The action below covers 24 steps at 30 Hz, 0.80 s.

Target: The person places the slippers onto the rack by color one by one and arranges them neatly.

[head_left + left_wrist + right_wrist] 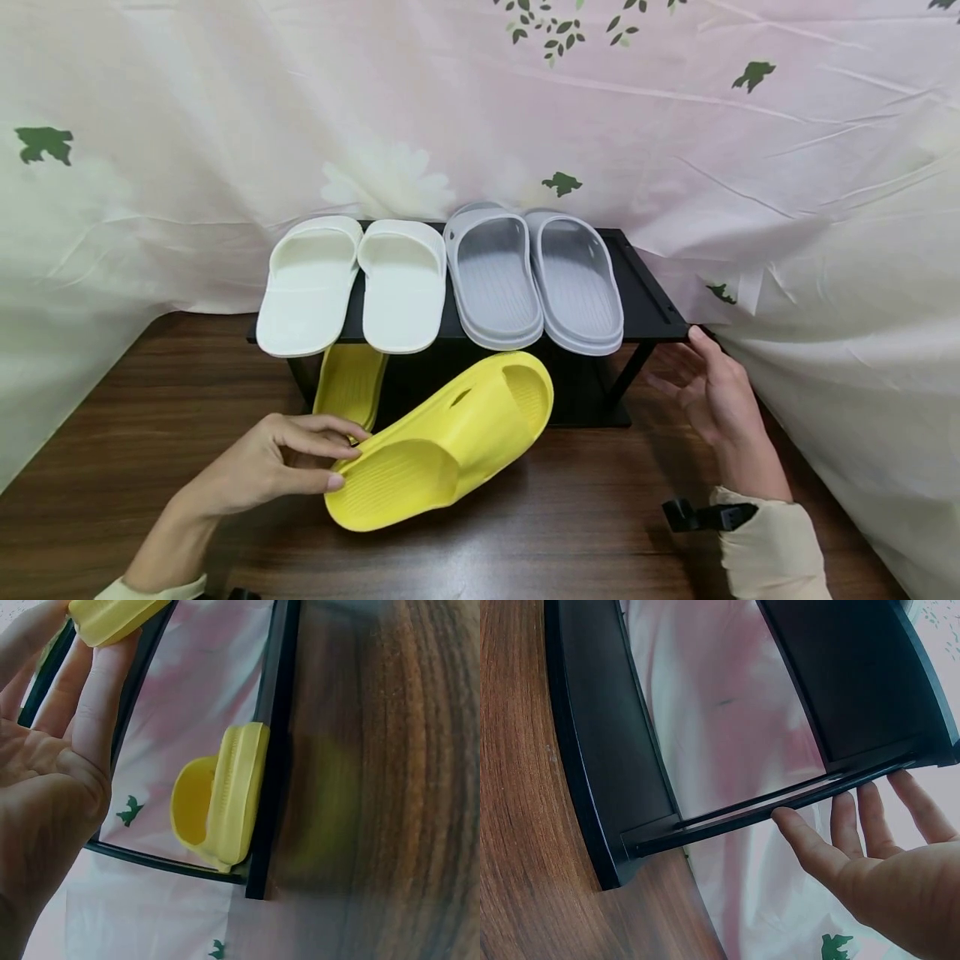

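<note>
My left hand (262, 462) pinches a yellow slipper (480, 425) by its heel edge, thumb on one side and fingers on the other. The slipper hangs tilted before the black shoe rack (648, 292), its toe pointing to the upper right. Another yellow slipper (240, 795) stands on the rack's lower shelf at the left, partly hidden in the head view. At the rack's right end, my right hand (723, 400) touches the side frame; in the right wrist view its fingertips (787, 817) rest against the bar, fingers mostly straight.
A pair of white slippers (307, 308) and a pair of grey slippers (502, 283) stand side by side on the top shelf. Behind the rack and along both sides hangs a pale patterned cloth (225, 125). Everything rests on a dark wooden surface (585, 517).
</note>
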Each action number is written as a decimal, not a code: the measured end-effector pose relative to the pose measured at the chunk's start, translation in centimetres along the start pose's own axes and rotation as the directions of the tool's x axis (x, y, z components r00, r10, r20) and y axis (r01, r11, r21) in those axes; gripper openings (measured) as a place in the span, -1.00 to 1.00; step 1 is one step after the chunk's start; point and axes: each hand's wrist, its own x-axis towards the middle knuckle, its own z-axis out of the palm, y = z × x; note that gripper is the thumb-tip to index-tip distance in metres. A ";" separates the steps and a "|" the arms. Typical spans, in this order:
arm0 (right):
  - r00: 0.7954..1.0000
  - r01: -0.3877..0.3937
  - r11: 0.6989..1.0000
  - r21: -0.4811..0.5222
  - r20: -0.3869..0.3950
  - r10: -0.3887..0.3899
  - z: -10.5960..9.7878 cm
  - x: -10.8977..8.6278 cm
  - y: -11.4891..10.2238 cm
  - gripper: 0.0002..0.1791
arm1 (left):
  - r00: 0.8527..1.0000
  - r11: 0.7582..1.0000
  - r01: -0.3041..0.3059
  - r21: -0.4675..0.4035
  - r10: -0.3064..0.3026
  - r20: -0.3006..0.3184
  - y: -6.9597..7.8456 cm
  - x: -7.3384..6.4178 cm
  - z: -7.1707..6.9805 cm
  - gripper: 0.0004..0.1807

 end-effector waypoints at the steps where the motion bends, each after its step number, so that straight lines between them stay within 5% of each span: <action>1: 1.000 0.000 1.000 -0.001 -0.001 0.000 0.0 0.0 0.0 -0.68 | 1.000 1.000 -0.003 0.001 0.003 0.003 -0.1 0.1 0.0 -0.63; 11: 1.000 0.001 1.000 0.002 0.005 -0.001 0.0 0.0 -0.1 -0.67 | 0.991 0.990 0.102 0.096 -0.093 -0.093 -0.7 0.3 0.0 -0.69; 24: 1.000 -0.002 1.000 0.010 -0.002 0.002 0.0 0.0 -0.1 -0.68 | 0.961 0.979 0.199 0.042 -0.187 -0.206 -0.9 0.6 0.5 -0.69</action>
